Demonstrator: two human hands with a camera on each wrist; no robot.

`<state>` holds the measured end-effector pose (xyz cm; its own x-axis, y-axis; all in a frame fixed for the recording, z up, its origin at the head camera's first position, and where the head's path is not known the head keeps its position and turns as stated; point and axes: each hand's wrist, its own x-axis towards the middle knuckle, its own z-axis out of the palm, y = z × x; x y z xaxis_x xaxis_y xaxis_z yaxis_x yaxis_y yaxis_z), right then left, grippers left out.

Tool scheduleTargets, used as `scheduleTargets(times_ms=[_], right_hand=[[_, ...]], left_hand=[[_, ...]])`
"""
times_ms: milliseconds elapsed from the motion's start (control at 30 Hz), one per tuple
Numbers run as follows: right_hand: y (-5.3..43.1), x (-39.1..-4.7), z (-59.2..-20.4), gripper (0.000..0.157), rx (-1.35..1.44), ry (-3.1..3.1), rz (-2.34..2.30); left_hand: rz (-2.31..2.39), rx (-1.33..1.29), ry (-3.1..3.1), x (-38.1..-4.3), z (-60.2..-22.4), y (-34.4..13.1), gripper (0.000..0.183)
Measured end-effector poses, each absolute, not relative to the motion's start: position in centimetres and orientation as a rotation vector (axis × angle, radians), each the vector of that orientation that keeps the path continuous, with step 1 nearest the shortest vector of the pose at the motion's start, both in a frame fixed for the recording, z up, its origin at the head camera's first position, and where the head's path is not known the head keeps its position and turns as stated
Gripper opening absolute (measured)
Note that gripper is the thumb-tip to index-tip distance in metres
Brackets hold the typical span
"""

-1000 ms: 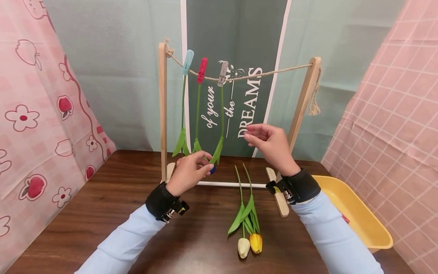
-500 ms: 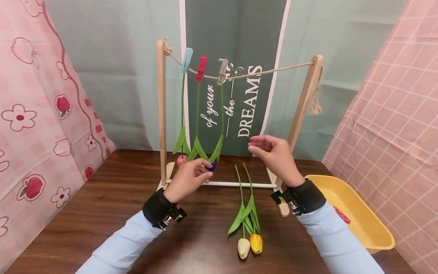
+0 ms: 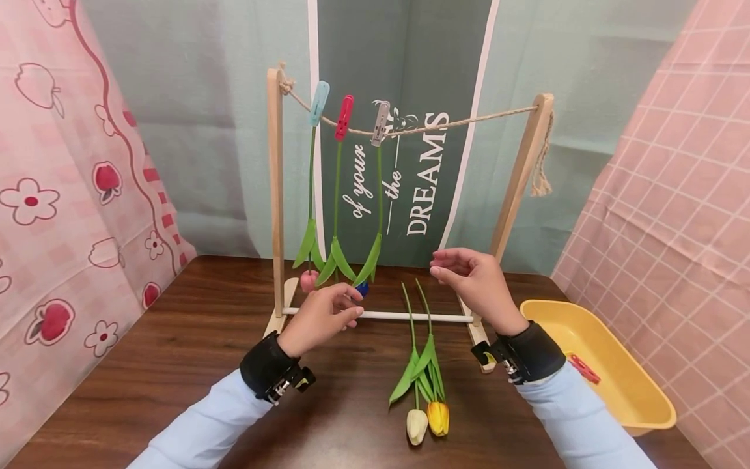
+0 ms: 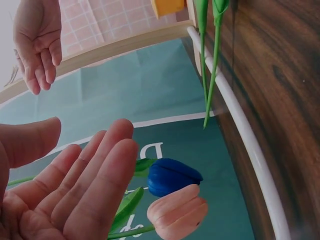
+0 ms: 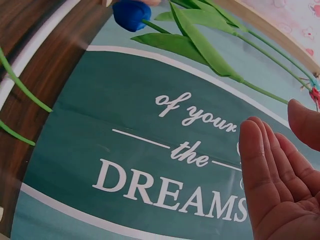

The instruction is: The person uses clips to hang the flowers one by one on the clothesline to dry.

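Note:
Three artificial tulips hang bloom-down from a rope [image 3: 463, 124], held by a light blue clothespin [image 3: 319, 103], a red clothespin [image 3: 344, 118] and a grey clothespin [image 3: 381, 122]. A pink bloom [image 3: 310, 281] and a blue bloom [image 3: 361, 289] show; the middle one is hidden behind my left hand [image 3: 322, 317]. That hand holds nothing, fingers relaxed, just below the blooms. My right hand [image 3: 477, 283], also holding nothing, hovers before the right post, fingers loosely bent. Below, between the hands, a white tulip [image 3: 416, 426] and a yellow tulip [image 3: 438, 418] lie on the table, stems pointing away.
The rope runs between a left wooden post [image 3: 277, 195] and a right wooden post [image 3: 521, 179], joined low down by a white rod [image 3: 381, 315]. At the right, a yellow bin [image 3: 644, 391] holds a red clothespin [image 3: 584, 369]. A printed cloth [image 3: 404, 71] hangs behind.
Both hands have moved down, the left slightly leftward away from the blue tulip, the right slightly rightward. The pink and blue blooms show more now. The tulips on the table stay put.

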<state>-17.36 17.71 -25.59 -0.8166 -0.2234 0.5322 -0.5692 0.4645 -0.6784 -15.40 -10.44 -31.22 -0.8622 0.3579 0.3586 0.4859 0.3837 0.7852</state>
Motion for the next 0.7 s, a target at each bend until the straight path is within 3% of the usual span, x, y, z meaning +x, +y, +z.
scheduleTargets(times_ms=[700], right_hand=[[19.2, -16.3, -28.3, 0.026, 0.6, -2.476, 1.212]], left_hand=[[-1.672, -0.769, -2.534, -14.5, -33.2, -10.3, 0.019]])
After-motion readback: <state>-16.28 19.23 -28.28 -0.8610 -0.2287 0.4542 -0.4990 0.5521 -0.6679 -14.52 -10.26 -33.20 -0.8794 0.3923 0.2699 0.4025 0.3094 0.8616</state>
